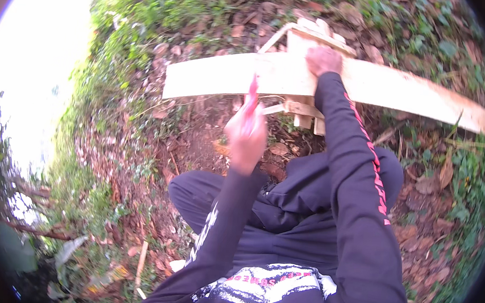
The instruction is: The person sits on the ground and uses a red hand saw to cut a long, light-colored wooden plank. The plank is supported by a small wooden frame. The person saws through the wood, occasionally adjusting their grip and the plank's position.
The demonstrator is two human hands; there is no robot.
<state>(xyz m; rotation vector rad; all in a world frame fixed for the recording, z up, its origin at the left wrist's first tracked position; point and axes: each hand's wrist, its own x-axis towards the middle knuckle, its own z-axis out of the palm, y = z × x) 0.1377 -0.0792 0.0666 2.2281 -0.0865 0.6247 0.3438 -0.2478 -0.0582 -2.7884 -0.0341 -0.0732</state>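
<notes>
Right hand [323, 61] pressed flat on the plank [231, 77], fingers over its far edge, not gripping. Plank lies crosswise on a small wooden frame [305, 108] just beneath that hand. Left hand [246, 133] raised short of the plank, clenched round a red pencil [252, 98], tip near the plank's near edge. Ground [159, 122]: leaves.

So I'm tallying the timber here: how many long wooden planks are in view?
1. The long plank lies across a small stack of short wooden blocks, under the right hand. The left hand holds a red pencil. Others may be hidden.
</notes>
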